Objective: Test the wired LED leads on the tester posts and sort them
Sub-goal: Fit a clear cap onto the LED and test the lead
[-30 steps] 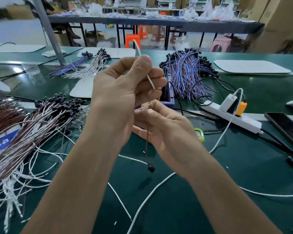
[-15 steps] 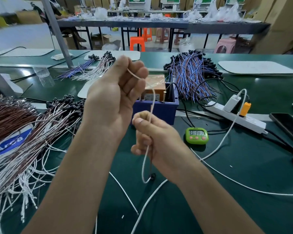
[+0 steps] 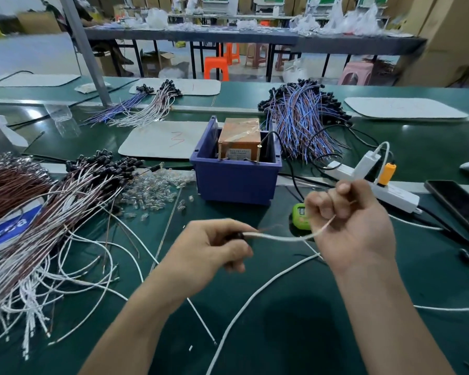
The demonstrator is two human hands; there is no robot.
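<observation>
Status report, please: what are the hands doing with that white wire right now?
Left hand pinches black LED end of lead; right hand grips other end. Lead clear of tester. Nothing blocking.

A red handwritten "3" stands on the white mat [image 3: 157, 142] just left of centre on the tabletop [image 3: 282, 307]. The far mat [image 3: 201, 87] in the upper middle shows one faint red stroke, perhaps a "1". At the left edge a blue label [image 3: 8, 226], half under wires, bears white letters beginning "Ar"; the rest is unclear. The print on the front of the tester box [image 3: 240, 142] at centre is too small to read. The green timer [image 3: 299, 216] has a blurred display.
</observation>
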